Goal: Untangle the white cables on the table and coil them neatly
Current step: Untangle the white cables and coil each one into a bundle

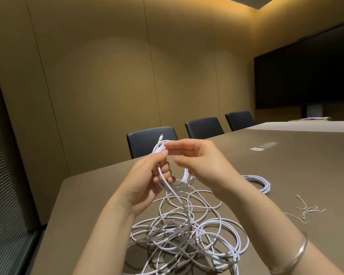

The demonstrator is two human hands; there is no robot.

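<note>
A partly wound coil of white cable hangs in the air above the table. My left hand grips its left side, fingers curled round the strands. My right hand is at the coil's top right, thumb and fingers close round the strands; whether they pinch them I cannot tell. From the coil a strand runs down into a tangled heap of white cables on the brown table in front of me. A finished coil of white cable lies flat to the right, partly behind my right forearm.
Several thin twist ties lie on the table at the right. Three black chairs stand along the far edge. A socket panel sits in the tabletop. A large dark screen hangs on the right wall.
</note>
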